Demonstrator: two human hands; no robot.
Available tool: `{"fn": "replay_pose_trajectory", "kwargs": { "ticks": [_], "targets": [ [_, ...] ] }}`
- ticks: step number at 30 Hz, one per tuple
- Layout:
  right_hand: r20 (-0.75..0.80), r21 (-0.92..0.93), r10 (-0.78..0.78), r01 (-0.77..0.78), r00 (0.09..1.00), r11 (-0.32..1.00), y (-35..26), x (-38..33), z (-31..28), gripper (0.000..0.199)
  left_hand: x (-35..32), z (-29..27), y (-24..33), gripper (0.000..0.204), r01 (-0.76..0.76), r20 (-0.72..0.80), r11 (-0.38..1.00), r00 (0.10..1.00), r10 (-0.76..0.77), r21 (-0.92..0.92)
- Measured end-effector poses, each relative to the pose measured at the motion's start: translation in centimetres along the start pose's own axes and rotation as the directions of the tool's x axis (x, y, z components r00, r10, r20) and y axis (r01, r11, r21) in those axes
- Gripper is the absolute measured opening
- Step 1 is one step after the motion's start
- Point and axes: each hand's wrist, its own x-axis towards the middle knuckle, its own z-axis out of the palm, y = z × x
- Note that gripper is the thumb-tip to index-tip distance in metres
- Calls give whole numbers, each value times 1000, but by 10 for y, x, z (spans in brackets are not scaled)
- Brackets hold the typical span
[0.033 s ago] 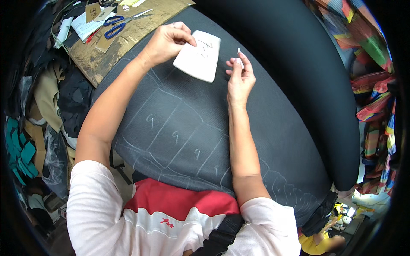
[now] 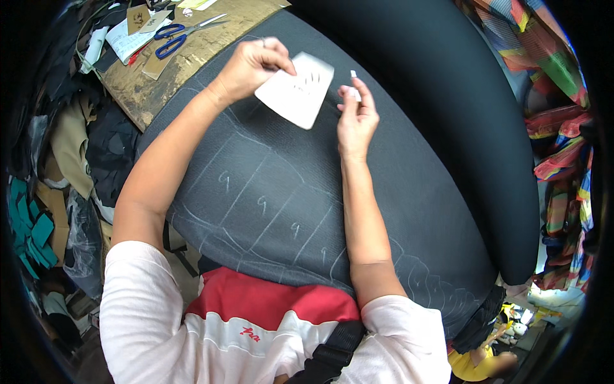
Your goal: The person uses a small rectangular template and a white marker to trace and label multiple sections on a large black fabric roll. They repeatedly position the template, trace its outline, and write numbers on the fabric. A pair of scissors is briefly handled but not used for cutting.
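Observation:
My left hand (image 2: 263,64) pinches the upper left edge of a white card pattern (image 2: 299,96) with handwriting on it. The card is held over a dark grey leather-like sheet (image 2: 396,166) and looks slightly blurred. To the right, my right hand (image 2: 358,121) is closed around a short white stick of chalk (image 2: 353,74), its tip pointing up, apart from the card. Chalk outlines and handwritten marks cover the near part of the sheet, split into several panels.
Blue-handled scissors (image 2: 182,35) lie on the worn wooden table (image 2: 217,38) at upper left, near papers and brown card pieces. A thick black roll (image 2: 448,109) curves along the right. Cloth scraps (image 2: 70,141) pile up at left. A person in yellow (image 2: 476,365) is at lower right.
The card has turned a little clockwise in my left hand, its lower edge shifting left and down. My right hand has moved slightly left with the chalk.

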Motion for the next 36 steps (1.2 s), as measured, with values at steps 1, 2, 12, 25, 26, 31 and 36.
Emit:
{"fn": "replay_pose_trajectory", "kwargs": {
  "ticks": [1,2,12,25,26,31,36],
  "targets": [
    [62,-71,-55,60,997,996,5,-4,0,31,-3,5,0,21,-15,78,1000,997,15,2],
    [129,-149,-96,115,987,982,9,-8,2,34,-5,7,0,20,-29,211,985,977,-8,172],
    [389,-699,-4,298,921,650,16,-19,11,79,-55,-8,5,42,-37,356,559,806,-473,828],
    [314,-683,14,216,949,698,27,8,16,50,-24,16,-30,87,200,189,599,832,-522,775],
    [301,-653,21,191,953,733,28,14,14,46,-22,17,-30,87,210,184,585,821,-541,783],
    [202,-485,-52,146,978,862,32,44,22,27,-17,16,-26,85,236,207,588,783,-587,774],
    [369,-561,49,180,928,808,33,62,38,22,-12,17,-27,82,269,213,591,756,-619,761]
  ]
}}
